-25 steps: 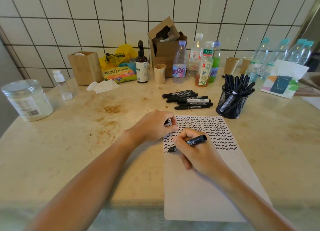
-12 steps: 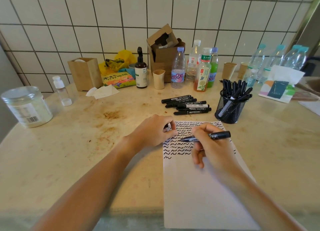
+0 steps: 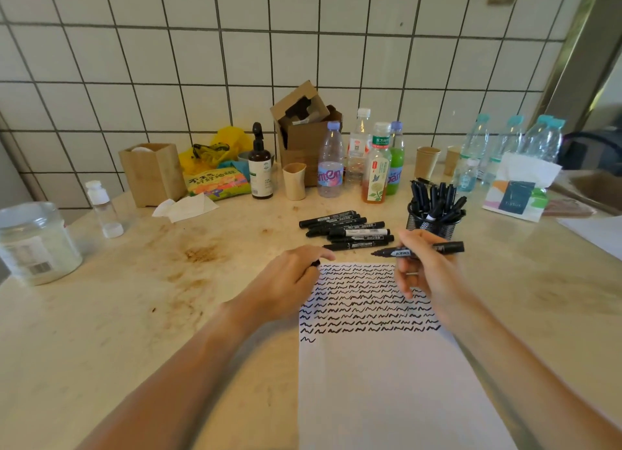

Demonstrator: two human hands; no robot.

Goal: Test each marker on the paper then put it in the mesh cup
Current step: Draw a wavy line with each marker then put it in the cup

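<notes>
Now right hand [image 3: 425, 264] pinches uncapped marker [image 3: 417, 250] level above paper [image 3: 387, 382]; left hand [image 3: 289, 281] curled around cap [image 3: 315, 263].

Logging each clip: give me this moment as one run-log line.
right hand: grips uncapped marker above paper | left hand: holds cap | mesh cup: holds markers

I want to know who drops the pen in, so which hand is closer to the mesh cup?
Right. The right hand, holding a marker, is just in front of the mesh cup; the left hand rests farther left at the paper's top corner.
</notes>
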